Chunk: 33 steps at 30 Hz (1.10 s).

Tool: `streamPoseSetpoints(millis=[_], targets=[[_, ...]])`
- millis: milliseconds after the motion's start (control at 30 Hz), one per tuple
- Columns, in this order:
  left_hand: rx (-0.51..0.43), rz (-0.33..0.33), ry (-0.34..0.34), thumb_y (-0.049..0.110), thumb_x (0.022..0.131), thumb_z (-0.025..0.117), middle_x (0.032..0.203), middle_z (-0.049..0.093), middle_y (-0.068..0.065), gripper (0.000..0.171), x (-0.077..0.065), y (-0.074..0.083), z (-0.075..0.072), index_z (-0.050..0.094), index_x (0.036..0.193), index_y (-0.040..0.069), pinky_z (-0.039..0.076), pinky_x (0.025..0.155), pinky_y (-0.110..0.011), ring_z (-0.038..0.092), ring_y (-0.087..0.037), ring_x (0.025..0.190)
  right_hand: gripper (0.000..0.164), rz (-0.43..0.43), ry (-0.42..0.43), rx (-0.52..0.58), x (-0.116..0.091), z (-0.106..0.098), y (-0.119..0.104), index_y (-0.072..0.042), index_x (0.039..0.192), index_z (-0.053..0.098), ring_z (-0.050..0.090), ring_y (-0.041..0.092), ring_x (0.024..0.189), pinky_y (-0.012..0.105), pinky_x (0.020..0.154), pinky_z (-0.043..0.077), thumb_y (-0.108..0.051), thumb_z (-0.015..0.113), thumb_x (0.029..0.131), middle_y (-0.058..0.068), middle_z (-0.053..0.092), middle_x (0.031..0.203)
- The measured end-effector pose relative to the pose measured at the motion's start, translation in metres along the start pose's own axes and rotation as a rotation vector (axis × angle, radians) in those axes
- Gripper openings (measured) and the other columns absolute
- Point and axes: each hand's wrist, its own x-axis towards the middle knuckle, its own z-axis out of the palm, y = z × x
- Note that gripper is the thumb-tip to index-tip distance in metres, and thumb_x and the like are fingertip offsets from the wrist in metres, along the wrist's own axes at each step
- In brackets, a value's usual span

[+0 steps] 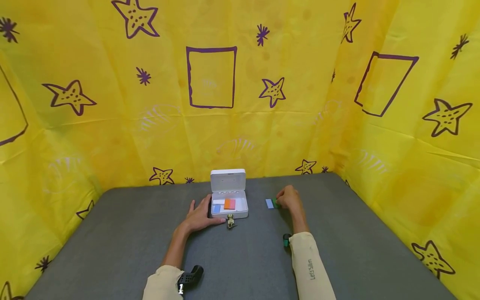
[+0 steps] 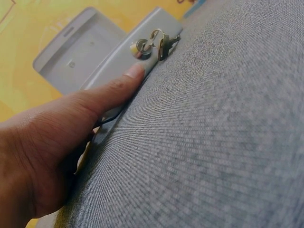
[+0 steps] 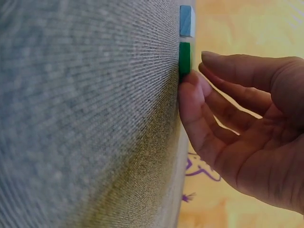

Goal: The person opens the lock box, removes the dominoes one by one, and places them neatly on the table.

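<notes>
A white metal cash box stands with its lid raised. Orange, pink, light blue and white flat blocks lie inside. My left hand rests against the box's front left corner, thumb straight along the front below the lock, as the left wrist view shows. A ring of keys hangs from the lock. To the right, my right hand reaches down to a green block. Its fingertips touch the block's near end, while the thumb stands apart from it. A light blue block lies beside the green one.
A grey cloth-covered table carries everything. Yellow fabric with purple stars and frames hangs behind and at both sides. Wrist-worn devices show at both sleeves.
</notes>
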Motion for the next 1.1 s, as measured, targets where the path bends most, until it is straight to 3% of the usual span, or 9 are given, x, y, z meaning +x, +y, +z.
streamPoseSetpoints(millis=[333, 1100], targets=[[-0.008, 0.004, -0.001, 0.073, 0.064, 0.061, 0.149, 0.022, -0.013, 0.114, 0.0025, -0.0051, 0.0026, 0.012, 0.146, 0.011, -0.010, 0.106, -0.056, 0.020, -0.030, 0.137, 0.019, 0.002, -0.017, -0.002, 0.0021, 0.0005, -0.0005, -0.004, 0.087, 0.068, 0.056, 0.019, 0.064, 0.028, 0.055, 0.046, -0.001, 0.071, 0.069, 0.007, 0.063, 0.078], [0.008, -0.018, -0.016, 0.072, 0.065, 0.061, 0.150, 0.022, -0.011, 0.113, 0.0001, 0.0011, -0.0028, 0.011, 0.147, 0.012, -0.008, 0.107, -0.055, 0.019, -0.027, 0.137, 0.023, -0.007, -0.035, 0.005, 0.0002, -0.0030, -0.0056, -0.001, 0.092, 0.067, 0.054, 0.018, 0.059, 0.026, 0.053, 0.045, 0.000, 0.069, 0.070, 0.007, 0.060, 0.068]])
